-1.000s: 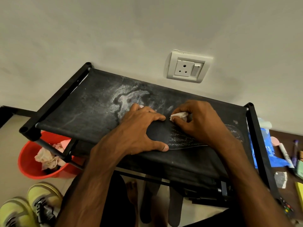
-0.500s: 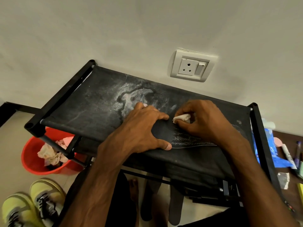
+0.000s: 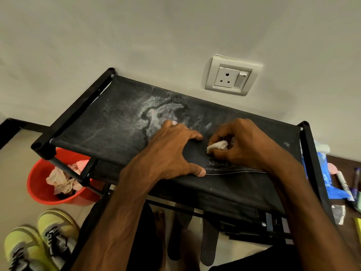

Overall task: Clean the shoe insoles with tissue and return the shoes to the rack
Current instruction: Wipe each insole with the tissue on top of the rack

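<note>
Rack fabric [image 3: 117,124], dusty, under wall socket [image 3: 230,77]; left grip [image 3: 170,149] flat on insole [image 3: 220,165]; right grip [image 3: 250,143] pinching tissue [image 3: 217,146].

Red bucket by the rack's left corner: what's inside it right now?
Crumpled pinkish tissues lie heaped inside the red bucket. The shoe rack covers the bucket's right part, and the bottom is hidden under the tissues.

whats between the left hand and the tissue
In the head view, only a bare strip of the black insole lies between the left hand and the tissue pinched in the right hand.
</note>
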`<state>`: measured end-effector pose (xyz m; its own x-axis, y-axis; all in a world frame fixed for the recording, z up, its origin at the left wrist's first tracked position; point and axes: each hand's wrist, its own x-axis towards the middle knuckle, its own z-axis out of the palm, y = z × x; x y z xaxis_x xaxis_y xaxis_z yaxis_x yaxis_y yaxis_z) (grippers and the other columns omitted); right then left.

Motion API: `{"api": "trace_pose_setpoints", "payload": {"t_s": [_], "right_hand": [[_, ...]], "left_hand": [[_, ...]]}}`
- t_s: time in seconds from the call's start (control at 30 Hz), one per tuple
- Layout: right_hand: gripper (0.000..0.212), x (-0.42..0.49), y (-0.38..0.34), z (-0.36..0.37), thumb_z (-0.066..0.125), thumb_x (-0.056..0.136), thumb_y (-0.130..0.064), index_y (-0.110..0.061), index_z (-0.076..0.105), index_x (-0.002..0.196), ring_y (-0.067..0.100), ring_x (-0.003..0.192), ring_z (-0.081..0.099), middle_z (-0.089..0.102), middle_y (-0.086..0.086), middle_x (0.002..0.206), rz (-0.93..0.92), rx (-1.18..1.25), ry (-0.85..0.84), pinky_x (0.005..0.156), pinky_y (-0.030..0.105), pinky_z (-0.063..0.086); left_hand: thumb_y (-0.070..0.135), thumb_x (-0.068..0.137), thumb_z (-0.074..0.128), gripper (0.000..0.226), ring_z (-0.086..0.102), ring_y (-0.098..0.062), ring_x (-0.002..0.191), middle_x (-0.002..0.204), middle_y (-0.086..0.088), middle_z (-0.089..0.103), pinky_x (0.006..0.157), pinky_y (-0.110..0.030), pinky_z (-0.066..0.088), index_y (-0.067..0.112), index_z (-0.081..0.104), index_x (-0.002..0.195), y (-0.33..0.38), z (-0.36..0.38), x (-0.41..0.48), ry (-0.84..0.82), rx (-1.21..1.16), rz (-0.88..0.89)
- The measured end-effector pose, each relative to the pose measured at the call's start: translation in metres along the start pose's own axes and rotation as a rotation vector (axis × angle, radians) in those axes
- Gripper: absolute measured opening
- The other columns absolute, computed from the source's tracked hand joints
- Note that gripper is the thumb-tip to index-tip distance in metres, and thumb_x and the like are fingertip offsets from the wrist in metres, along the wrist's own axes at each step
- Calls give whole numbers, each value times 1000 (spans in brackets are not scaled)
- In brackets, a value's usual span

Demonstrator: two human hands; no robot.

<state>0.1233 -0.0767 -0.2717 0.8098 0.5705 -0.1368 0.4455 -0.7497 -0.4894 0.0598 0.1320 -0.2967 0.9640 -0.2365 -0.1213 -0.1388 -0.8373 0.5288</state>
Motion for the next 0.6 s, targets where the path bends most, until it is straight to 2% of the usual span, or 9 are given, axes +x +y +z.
{"api": "trace_pose_setpoints", "payload": {"t_s": [0.13,0.23,0.33,0.4,0.47,0.6], "right_hand": [[11,-7,-7,-8,80,77,-30,-34,81,88,4,83,71,76,-16,89,-18,24,-177,76,35,62],[19,-7,-5,-3,74,71,-46,-40,79,87,4,79,70,76,-18,86,8,-2,-66,73,38,62],[12,-1,-1,4,79,75,-42,-39,79,87,4,69,66,74,-16,81,43,-7,95,68,40,61],[9,0,0,5,82,78,-36,-38,79,87,2,68,65,74,-16,80,33,-14,104,67,37,60],[8,-2,-2,1,82,79,-32,-36,80,87,2,73,68,75,-15,83,1,-11,22,69,35,61],[12,-9,-12,-9,82,80,-27,-30,81,91,1,87,70,76,-15,94,-18,41,-244,80,32,62]], "left_hand": [[65,63,83,92,30,-16,130,135,12,50,109,-39,37,38,49,144,1,-1,0,6,-11,-9],[65,63,84,92,30,-16,130,135,12,50,109,-40,38,39,49,144,0,-2,0,5,-18,-13],[66,62,84,92,29,-16,131,134,13,50,109,-39,38,39,50,143,-1,-1,0,0,-23,-17],[65,62,84,92,28,-16,133,135,13,49,110,-38,37,39,50,143,-1,-1,-1,-1,-32,-19],[65,62,84,92,29,-16,132,135,13,49,110,-38,36,38,50,144,0,-1,-1,2,-31,-15],[64,62,85,93,31,-15,128,132,14,50,107,-37,38,38,49,144,1,-1,0,5,-30,-17]]}}
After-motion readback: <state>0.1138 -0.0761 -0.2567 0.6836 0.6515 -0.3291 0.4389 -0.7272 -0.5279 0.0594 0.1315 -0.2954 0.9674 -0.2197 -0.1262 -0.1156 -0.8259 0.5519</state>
